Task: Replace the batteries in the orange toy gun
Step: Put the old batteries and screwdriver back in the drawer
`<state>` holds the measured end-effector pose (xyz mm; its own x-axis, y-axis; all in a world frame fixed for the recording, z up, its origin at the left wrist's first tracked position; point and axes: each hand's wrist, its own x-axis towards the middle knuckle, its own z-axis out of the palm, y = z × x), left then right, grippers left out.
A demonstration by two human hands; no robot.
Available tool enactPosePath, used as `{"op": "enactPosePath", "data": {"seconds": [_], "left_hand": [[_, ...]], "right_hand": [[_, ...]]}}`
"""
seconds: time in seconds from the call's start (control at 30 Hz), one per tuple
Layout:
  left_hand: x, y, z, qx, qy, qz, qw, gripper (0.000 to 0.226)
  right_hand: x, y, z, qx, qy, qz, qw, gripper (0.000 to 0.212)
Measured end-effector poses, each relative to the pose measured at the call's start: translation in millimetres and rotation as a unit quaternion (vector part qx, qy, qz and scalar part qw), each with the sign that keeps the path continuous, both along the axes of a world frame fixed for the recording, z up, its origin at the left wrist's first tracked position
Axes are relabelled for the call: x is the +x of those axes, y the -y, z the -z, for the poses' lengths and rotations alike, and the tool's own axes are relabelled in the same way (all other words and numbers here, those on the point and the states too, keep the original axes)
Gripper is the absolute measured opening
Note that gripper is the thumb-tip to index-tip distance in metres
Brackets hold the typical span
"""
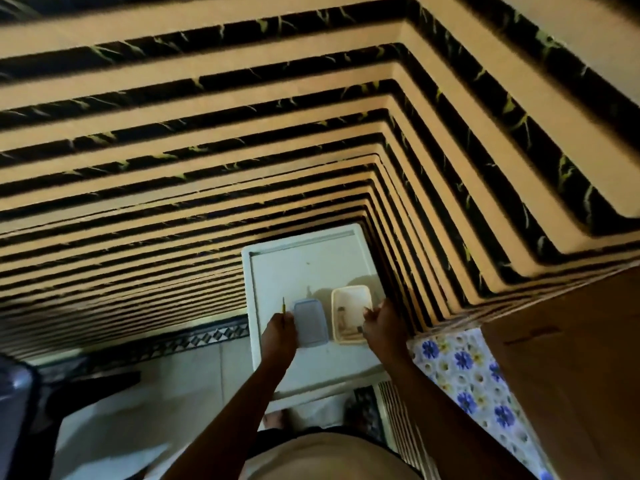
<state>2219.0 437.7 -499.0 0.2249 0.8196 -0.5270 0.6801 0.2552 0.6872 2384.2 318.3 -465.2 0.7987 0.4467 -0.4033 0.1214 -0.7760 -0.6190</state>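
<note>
1. Standing over a small white table [258,306], you grip a thin yellow-handled tool [283,305], likely a screwdriver, in your left hand [278,336], its tip pointing away from you.
2. Your right hand [382,327] is curled at the near right corner of the open cream container [350,315]; whether it holds anything cannot be told.
3. The orange toy gun is not plainly visible; small items lie in the cream container, too blurred to name.
4. A blue-lidded box [310,322] sits just beside the cream one, touching your left hand.
5. Risk, as judged: a small screw or battery could roll off the table's edge, since both boxes sit near your side and your wrists crowd them.
6. Risk: the tool tip could jab the blue lid as you reach across.
7. Open room lies on the far half of the table; the striped wall [433,271] hems its right side, a floral cloth [460,368] lies near right.
</note>
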Motion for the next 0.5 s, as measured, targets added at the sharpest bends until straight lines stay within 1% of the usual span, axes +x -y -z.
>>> {"op": "enactPosePath", "data": {"seconds": [0.1,0.17,0.27,0.33,0.4,0.5], "left_hand": [[3,-3,-10,0.043,-0.049,0.005,0.998,0.032],[5,-7,-18,0.074,-0.094,0.018,0.993,0.031],[5,-9,-24,0.096,-0.143,0.011,0.985,0.029],[4,-10,-23,0.102,-0.169,0.004,0.98,0.024],[5,-8,-21,0.107,-0.188,0.003,0.976,0.019],[5,-9,-19,0.118,-0.191,-0.001,0.975,0.015]], "right_hand": [[7,-7,0,-0.043,0.018,-0.032,0.998,0.031],[11,-11,3,-0.055,0.022,-0.042,0.997,0.031],[16,-14,5,-0.068,0.036,-0.045,0.996,0.027],[19,-14,7,-0.079,0.038,-0.048,0.995,0.026],[22,-13,9,-0.081,0.035,-0.054,0.995,0.025],[24,-12,14,-0.077,0.04,-0.069,0.994,0.022]]}}
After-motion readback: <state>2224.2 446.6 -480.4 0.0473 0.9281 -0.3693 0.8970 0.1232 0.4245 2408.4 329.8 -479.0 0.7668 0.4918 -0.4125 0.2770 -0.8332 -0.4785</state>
